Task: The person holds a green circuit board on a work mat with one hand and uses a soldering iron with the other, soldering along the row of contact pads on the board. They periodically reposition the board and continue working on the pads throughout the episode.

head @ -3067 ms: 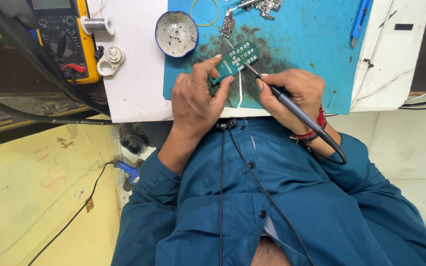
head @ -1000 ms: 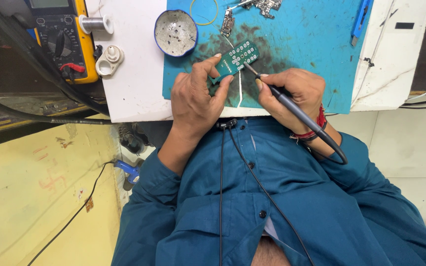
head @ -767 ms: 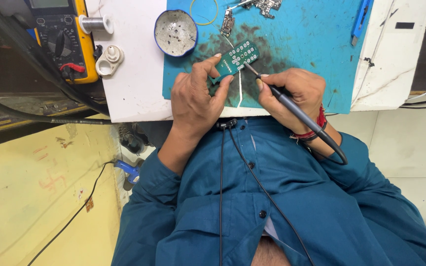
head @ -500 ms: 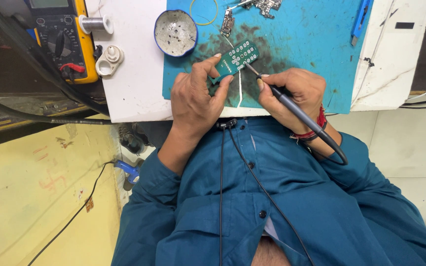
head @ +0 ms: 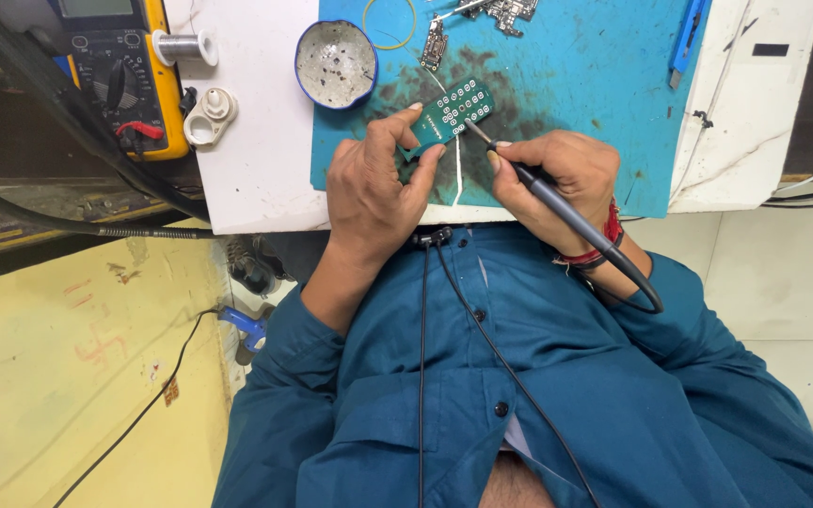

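A blue work mat (head: 595, 85), scorched dark near its middle, lies on a white tabletop (head: 256, 179). Just off its upper left corner sits a small round dish (head: 336, 64) with a blue rim. Left of that are a white knob-like holder (head: 209, 115), a spool of solder wire (head: 183, 47) and a yellow multimeter (head: 119, 75). A blue utility knife (head: 688, 38) lies on the mat's right edge, a yellow rubber band (head: 390, 23) near its top.

A white worktop (head: 256, 169) with chipped, stained edges carries a blue work mat (head: 595, 85), scorched dark near its middle. Left of it lies a yellow painted floor (head: 58, 376) with faint red marks; right, pale glossy floor tiles (head: 783, 282). Light is even and soft
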{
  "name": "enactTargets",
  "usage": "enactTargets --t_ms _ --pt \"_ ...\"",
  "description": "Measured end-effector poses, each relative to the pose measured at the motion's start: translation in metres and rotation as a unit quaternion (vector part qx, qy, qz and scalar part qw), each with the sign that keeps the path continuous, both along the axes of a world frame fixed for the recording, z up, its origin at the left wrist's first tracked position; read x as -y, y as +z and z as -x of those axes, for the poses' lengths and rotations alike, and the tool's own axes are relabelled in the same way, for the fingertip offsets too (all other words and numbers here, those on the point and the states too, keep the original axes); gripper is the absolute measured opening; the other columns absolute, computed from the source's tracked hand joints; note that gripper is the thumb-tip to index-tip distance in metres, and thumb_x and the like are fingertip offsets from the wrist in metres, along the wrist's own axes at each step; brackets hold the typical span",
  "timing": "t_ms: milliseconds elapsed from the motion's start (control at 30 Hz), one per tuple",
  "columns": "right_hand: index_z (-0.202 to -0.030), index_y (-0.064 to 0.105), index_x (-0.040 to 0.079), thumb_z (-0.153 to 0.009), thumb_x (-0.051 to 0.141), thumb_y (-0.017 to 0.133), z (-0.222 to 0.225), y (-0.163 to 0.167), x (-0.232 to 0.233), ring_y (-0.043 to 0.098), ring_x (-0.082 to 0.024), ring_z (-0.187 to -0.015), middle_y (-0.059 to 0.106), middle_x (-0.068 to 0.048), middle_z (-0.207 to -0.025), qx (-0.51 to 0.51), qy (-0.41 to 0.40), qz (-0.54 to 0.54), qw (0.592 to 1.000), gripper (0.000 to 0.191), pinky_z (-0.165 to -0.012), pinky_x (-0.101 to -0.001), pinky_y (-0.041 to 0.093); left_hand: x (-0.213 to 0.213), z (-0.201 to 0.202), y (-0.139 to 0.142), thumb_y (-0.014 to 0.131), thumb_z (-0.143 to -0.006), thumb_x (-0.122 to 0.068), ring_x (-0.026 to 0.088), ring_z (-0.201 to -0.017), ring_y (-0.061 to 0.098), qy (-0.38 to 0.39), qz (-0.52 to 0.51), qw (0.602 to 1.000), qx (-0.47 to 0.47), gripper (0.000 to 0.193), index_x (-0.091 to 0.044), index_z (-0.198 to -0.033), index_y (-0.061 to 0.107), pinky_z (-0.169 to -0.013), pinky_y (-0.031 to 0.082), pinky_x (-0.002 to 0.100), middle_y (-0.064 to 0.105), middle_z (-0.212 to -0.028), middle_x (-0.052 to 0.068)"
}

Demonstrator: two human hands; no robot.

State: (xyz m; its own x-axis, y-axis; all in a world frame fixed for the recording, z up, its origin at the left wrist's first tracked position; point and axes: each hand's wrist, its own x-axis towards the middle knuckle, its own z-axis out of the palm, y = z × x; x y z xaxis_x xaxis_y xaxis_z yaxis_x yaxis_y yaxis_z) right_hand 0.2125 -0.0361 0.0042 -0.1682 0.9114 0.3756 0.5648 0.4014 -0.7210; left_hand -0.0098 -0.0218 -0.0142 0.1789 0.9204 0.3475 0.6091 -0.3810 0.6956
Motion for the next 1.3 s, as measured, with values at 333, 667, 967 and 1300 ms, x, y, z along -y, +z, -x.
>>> enactTargets --t_ms 333,667,967,1300 --pt "-0.095 0.075 0.001 -0.087 0.002 0.082 -0.0012 -0.0044 0.001 0.066 -0.018 -0.066 0.068 -0.008 -0.077 -0.001 -0.018 -0.001 1.0 0.01 -0.062 -0.03 0.047 0.0 0.0001 -0.0001 0.084 -0.092 -0.014 0.016 -0.07 0.065 -0.005 -0.001 1.0 -0.001 0.044 -0.007 -0.125 0.056 -0.069 0.04 0.034 0.067 -0.092 -0.002" --pt "-0.098 0.077 0.001 -0.088 0.002 0.083 -0.0007 -0.0019 0.0001 0.068 -0.019 -0.069 0.071 -0.01 -0.08 -0.003 -0.004 0.008 1.0 0.012 -0.064 -0.0299 0.049 -0.0002 0.0008 0.0002 0.085 -0.092 -0.014 0.016 -0.07 0.065 -0.004 0.002 1.0 -0.001 0.045 -0.007 -0.126 0.056 -0.069 0.04 0.034 0.066 -0.092 -0.002" --pt "-0.097 0.077 0.001 -0.088 0.002 0.083 0.0001 -0.0014 0.0009 0.065 -0.018 -0.066 0.069 -0.009 -0.077 0.004 -0.021 0.007 1.0 0.011 -0.062 -0.0301 0.046 0.0003 0.0002 0.0002 0.085 -0.092 -0.014 0.016 -0.07 0.065 -0.003 -0.003 1.0 -0.001 0.043 -0.008 -0.123 0.055 -0.069 0.04 0.035 0.069 -0.097 -0.002" --pt "-0.096 0.075 0.001 -0.087 0.002 0.081 -0.0015 -0.002 0.0013 0.067 -0.018 -0.069 0.071 -0.009 -0.081 -0.01 0.0 0.0 1.0 0.011 -0.061 -0.0283 0.049 0.0001 0.0 0.0005 0.085 -0.092 -0.014 0.016 -0.07 0.065 -0.001 0.0 1.0 -0.004 0.043 -0.007 -0.123 0.056 -0.069 0.04 0.035 0.069 -0.096 -0.002"
